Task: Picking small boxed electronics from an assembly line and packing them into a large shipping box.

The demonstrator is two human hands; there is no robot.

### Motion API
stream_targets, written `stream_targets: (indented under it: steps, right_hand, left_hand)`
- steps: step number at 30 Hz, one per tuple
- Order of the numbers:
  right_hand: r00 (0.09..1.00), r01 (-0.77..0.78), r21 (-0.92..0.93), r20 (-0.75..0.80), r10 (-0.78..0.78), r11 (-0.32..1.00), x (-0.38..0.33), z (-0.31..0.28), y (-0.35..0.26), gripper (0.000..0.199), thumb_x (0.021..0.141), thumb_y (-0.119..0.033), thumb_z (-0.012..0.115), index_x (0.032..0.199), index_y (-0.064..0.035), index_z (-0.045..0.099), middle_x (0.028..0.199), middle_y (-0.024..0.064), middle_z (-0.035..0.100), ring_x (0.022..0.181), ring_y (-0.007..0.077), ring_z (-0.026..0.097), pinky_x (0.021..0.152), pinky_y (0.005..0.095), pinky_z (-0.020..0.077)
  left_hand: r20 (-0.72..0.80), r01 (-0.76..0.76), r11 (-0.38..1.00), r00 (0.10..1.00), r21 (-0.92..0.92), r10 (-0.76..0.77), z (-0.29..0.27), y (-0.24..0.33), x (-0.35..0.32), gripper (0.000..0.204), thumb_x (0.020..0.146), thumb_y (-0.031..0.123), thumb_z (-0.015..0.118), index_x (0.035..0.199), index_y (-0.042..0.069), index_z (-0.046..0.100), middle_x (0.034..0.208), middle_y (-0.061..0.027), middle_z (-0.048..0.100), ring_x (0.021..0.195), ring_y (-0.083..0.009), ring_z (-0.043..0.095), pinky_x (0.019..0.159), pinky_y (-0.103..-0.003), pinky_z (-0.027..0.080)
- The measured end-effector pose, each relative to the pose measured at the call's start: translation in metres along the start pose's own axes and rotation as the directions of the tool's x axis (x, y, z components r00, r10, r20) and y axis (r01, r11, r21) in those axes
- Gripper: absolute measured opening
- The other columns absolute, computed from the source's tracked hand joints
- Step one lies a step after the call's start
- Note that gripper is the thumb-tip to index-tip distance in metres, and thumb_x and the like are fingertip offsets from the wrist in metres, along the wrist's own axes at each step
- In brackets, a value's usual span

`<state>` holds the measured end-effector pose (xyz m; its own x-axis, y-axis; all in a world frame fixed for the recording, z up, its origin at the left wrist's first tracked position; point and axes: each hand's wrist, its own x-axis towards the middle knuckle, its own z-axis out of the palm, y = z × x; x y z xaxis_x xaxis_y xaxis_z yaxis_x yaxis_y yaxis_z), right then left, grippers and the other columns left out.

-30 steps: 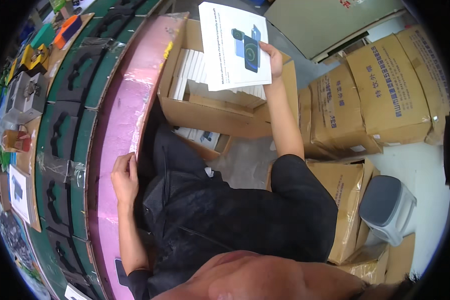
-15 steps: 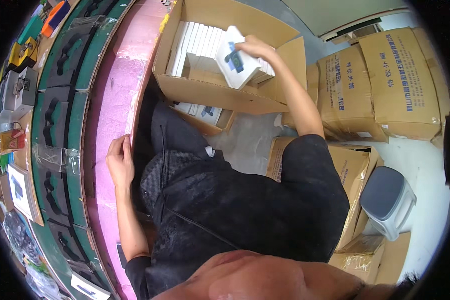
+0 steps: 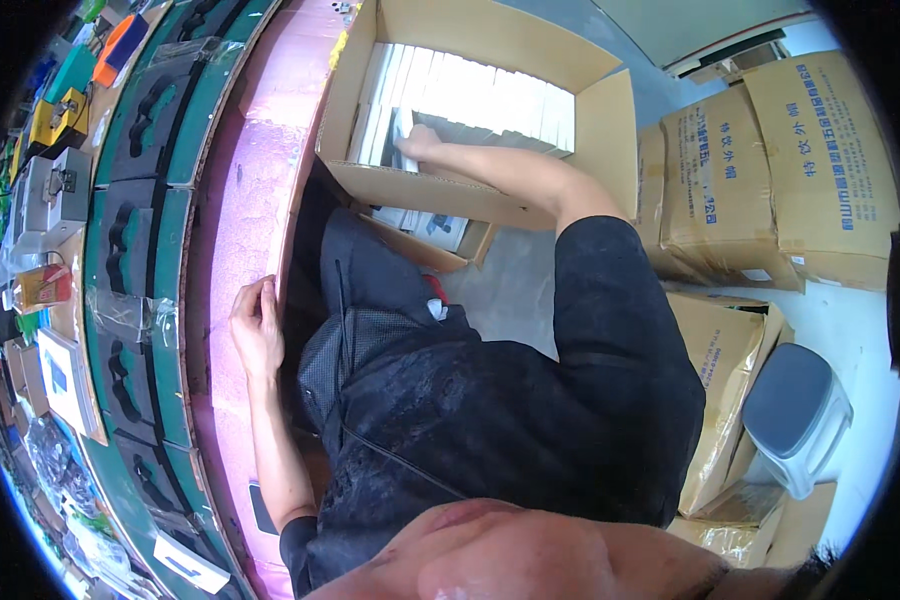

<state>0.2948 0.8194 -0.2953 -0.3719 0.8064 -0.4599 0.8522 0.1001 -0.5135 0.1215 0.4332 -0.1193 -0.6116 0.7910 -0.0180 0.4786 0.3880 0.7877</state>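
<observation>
My right hand [image 3: 422, 147] is down inside the open cardboard carton [image 3: 410, 190] at the far middle. Its fingers are closed on a flat white box [image 3: 402, 128], which stands on edge near the carton's left end. A row of similar white boxes [image 3: 470, 90] stands packed along the carton's far side. Part of the held box is hidden by the carton wall and the hand. At the left, my left hand [image 3: 258, 325] is closed on the edge of the pink-topped bench [image 3: 240, 190], with thumb and fingers curled there.
Below the carton is a lower open box [image 3: 420, 240] with more flat white boxes. Sealed cartons [image 3: 740, 180] stand at the right, near a grey-topped stool [image 3: 790, 400]. On the left runs a green bench [image 3: 175, 260] with black foam holders. A phone [image 3: 262, 508] lies on the pink surface.
My right hand has moved left and down into the carton with the white box, which is now upright among the others. My left hand stays at the bench edge. The view has shifted slightly.
</observation>
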Motion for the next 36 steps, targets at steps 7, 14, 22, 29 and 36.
stream_targets:
  steps: [7,14,22,29,36]
  right_hand:
    - [0.925,-0.141,0.528,0.371,-0.078,0.838,0.001,0.028,0.008,0.073,0.09,-0.04,0.069,0.134,0.0129,0.045,0.141,0.0249,0.047,0.116,0.0326,0.06,0.081,0.0412,0.059]
    - [0.92,-0.115,0.571,0.37,-0.13,0.813,-0.003,0.023,0.001,0.06,0.095,-0.035,0.065,0.135,0.0068,0.045,0.129,0.0204,0.054,0.1,0.0273,0.064,0.078,0.0373,0.0595]
    - [0.921,0.066,0.439,0.318,-0.224,0.896,-0.003,0.027,-0.003,0.04,0.1,-0.028,0.056,0.129,0.0,0.053,0.115,0.0136,0.064,0.097,0.0245,0.063,0.076,0.039,0.0552]
    - [0.892,0.116,0.426,0.352,-0.283,0.897,0.069,0.03,0.031,0.059,0.095,-0.04,0.061,0.134,0.0033,0.052,0.128,0.0215,0.06,0.113,0.0308,0.06,0.092,0.0421,0.0498]
    - [0.873,0.182,0.288,0.394,-0.289,0.94,0.046,0.003,0.025,0.059,0.094,-0.042,0.061,0.13,0.004,0.055,0.125,0.0221,0.061,0.111,0.0304,0.061,0.091,0.0421,0.05]
  left_hand:
    - [-0.01,0.028,0.999,1.0,-0.034,-0.028,0.005,-0.005,-0.002,0.026,0.099,0.016,0.056,0.106,-0.005,0.07,0.094,-0.0162,0.069,0.088,-0.0224,0.065,0.082,-0.033,0.05]
    - [-0.02,0.04,0.999,0.999,-0.033,-0.041,0.0,0.007,0.003,0.024,0.098,0.014,0.056,0.105,-0.005,0.07,0.094,-0.0151,0.069,0.088,-0.0207,0.065,0.082,-0.032,0.05]
    - [-0.064,-0.042,0.999,0.997,0.024,0.043,-0.004,-0.02,-0.005,0.019,0.091,0.013,0.058,0.093,-0.003,0.067,0.092,-0.0202,0.067,0.087,-0.0359,0.067,0.079,-0.041,0.052]
    - [-0.3,-0.301,0.923,0.882,0.239,0.365,-0.085,0.034,-0.006,0.011,0.086,0.014,0.066,0.089,0.004,0.071,0.079,-0.0155,0.067,0.074,-0.0335,0.067,0.069,-0.041,0.055]
    - [-0.762,0.42,0.718,0.603,0.554,0.235,-0.307,-0.11,0.049,0.054,0.082,0.036,0.073,0.118,-0.003,0.06,0.115,-0.0248,0.063,0.109,-0.0394,0.059,0.094,-0.045,0.048]
